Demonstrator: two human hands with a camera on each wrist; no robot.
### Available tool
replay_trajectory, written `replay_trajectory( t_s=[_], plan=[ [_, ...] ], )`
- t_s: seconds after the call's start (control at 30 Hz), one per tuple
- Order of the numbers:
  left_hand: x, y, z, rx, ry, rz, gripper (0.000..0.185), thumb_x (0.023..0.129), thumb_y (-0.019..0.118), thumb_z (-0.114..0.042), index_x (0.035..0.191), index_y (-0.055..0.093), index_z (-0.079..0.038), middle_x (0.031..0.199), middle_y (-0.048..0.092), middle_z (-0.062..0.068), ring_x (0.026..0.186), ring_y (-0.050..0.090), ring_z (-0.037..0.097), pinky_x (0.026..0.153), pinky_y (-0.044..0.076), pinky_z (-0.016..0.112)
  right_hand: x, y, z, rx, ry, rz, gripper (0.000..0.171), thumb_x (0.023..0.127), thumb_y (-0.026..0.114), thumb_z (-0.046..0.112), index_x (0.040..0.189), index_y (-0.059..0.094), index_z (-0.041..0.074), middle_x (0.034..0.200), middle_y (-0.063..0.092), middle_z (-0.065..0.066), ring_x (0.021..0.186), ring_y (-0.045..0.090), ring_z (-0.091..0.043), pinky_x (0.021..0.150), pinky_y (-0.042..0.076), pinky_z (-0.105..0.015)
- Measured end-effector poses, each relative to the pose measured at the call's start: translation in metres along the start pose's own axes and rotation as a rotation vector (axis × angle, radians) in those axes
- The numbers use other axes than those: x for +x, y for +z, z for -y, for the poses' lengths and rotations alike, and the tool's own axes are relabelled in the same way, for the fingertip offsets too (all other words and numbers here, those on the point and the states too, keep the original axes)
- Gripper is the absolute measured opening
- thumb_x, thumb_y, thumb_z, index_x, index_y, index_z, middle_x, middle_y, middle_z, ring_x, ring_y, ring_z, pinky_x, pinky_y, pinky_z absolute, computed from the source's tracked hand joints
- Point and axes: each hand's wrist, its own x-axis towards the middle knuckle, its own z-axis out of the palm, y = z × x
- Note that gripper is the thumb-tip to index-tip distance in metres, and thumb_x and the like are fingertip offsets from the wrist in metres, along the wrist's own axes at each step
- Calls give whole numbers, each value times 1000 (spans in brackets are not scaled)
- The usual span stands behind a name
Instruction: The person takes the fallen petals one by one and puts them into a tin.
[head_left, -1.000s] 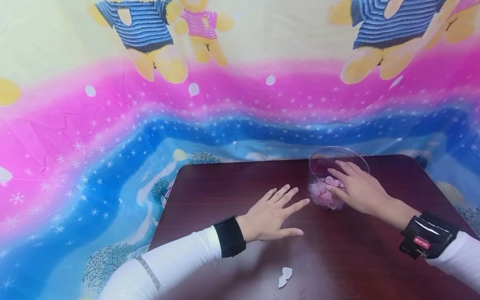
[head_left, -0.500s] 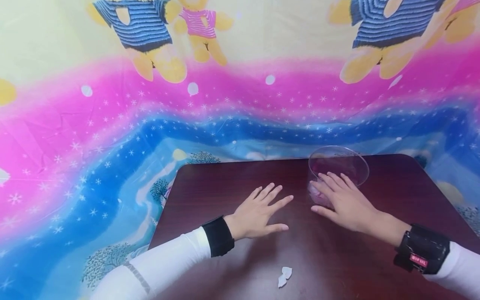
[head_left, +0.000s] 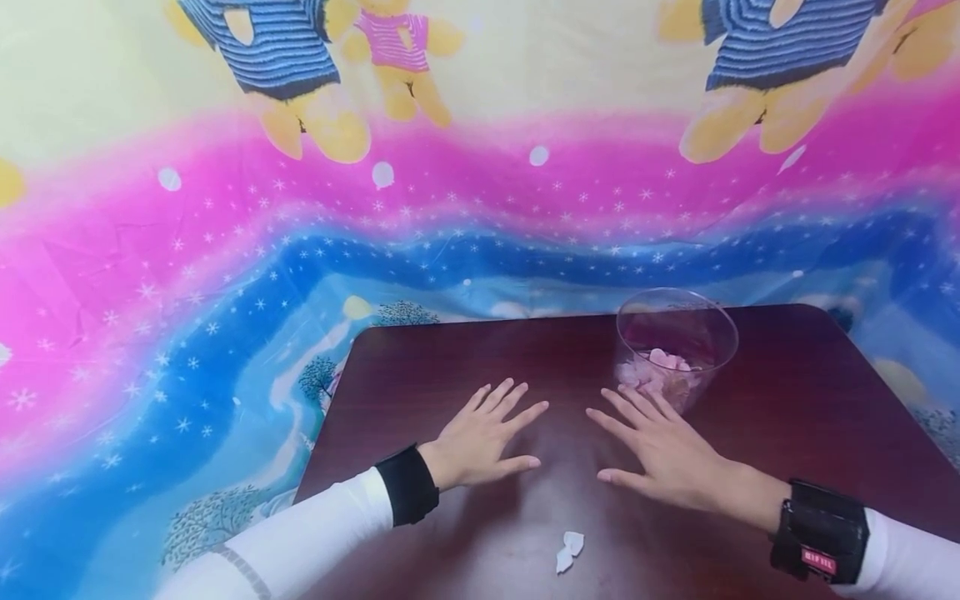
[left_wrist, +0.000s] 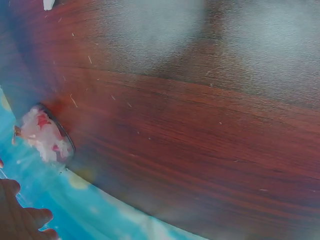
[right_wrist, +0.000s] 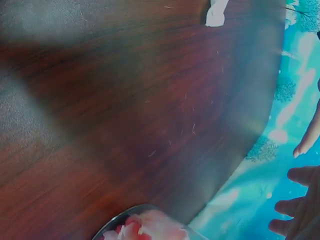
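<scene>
A clear plastic cup with pale pink petals in its bottom stands at the back right of a dark wooden table. My right hand lies flat just in front of the cup, fingers spread, holding nothing. My left hand rests flat on the table to its left, also spread. In the left wrist view the cup shows at the left edge; in the right wrist view its petals sit at the bottom.
A small torn white scrap lies on the table near the front, between the two forearms; the same scrap tops the right wrist view. A bright pink and blue cloth drapes behind and left of the table.
My right hand has come off the cup and drawn back toward me to lie flat. My left hand has slid back and to the left too.
</scene>
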Motion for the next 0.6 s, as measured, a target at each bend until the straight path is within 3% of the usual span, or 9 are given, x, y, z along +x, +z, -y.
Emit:
replay_trajectory(
  t_s=[0.1, 0.17, 0.43, 0.6],
  plan=[
    [-2, 0, 1, -8, -8, 5, 77, 97, 37, -74, 162, 15, -39, 171, 21, 3, 160, 15, 26, 127, 22, 51, -1, 3, 2, 3, -5, 2, 73, 88, 64, 65, 148, 53, 23, 156, 47, -13, 145, 42, -40, 115, 34, -60],
    [-3, 3, 0, -15, -6, 4, 77, 97, 38, -73, 162, 16, -39, 170, 22, 4, 159, 16, 27, 127, 22, 51, -2, 6, 5, 9, -10, 13, 73, 89, 63, 66, 147, 54, 22, 155, 49, -13, 144, 44, -41, 112, 39, -61],
    [-14, 22, -10, -46, -2, 54, 75, 98, 37, -71, 162, 17, -38, 170, 22, 4, 159, 17, 26, 126, 23, 51, -4, 25, 23, 8, -68, 61, 76, 89, 58, 71, 142, 59, 17, 151, 53, -15, 141, 48, -41, 111, 44, -56],
    [-22, 36, -15, -74, 6, 77, 73, 99, 38, -70, 162, 18, -39, 169, 25, 4, 159, 19, 26, 125, 25, 51, -13, 38, 37, 32, -109, 138, 79, 87, 57, 75, 144, 58, 19, 155, 48, -15, 142, 47, -41, 108, 45, -59]
  ],
)
